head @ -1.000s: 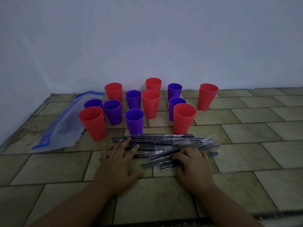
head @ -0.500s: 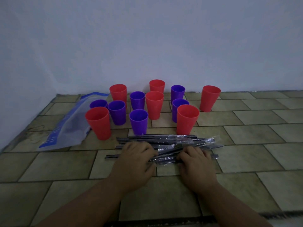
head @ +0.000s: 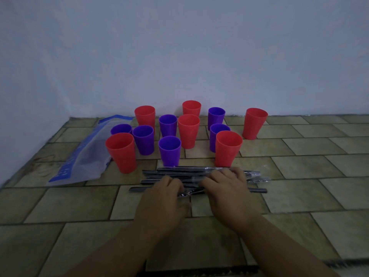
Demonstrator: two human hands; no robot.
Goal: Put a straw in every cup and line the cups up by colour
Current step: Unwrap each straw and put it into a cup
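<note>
Noted since one second ago: my left hand point(head: 165, 198) has gone from spread flat to curled round the straws point(head: 179, 169). My right hand point(head: 229, 190) lies bent over them; whether it grips, I cannot tell. The straws are dark and clear-wrapped. They lie flat on the tiled floor point(head: 299, 166), at 6 o'clock of the cups point(head: 188, 130), which stand upright, red and purple mixed.
</note>
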